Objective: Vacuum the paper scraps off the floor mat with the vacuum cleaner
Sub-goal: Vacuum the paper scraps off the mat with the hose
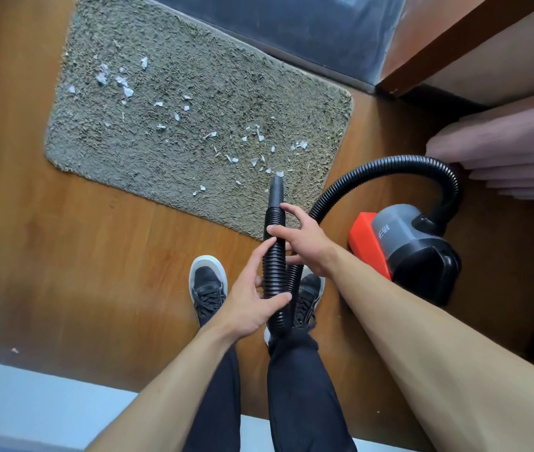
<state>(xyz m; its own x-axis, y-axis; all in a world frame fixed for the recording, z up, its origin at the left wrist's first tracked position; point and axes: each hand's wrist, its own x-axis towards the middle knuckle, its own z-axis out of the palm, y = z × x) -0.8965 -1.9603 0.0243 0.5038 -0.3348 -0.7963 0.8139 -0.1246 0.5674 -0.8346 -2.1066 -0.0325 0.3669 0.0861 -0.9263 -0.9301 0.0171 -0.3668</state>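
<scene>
A grey-green shaggy floor mat (194, 76) lies on the wooden floor, strewn with several white paper scraps (122, 81). A black ribbed vacuum hose (274, 252) loops back to the red, grey and black vacuum cleaner (409, 252) at the right. Its smooth black nozzle (276, 190) points at the mat's near right edge, just short of some scraps. My right hand (301, 236) grips the hose just behind the nozzle. My left hand (252, 301) holds the hose lower down, thumb and fingers around it.
My two black shoes (208, 288) stand on the wooden floor (63, 239) below the mat. A dark threshold (291, 34) borders the mat's far side. Pink fabric (503, 158) and a wooden frame (454, 44) lie at the right. A pale surface (31, 402) runs bottom left.
</scene>
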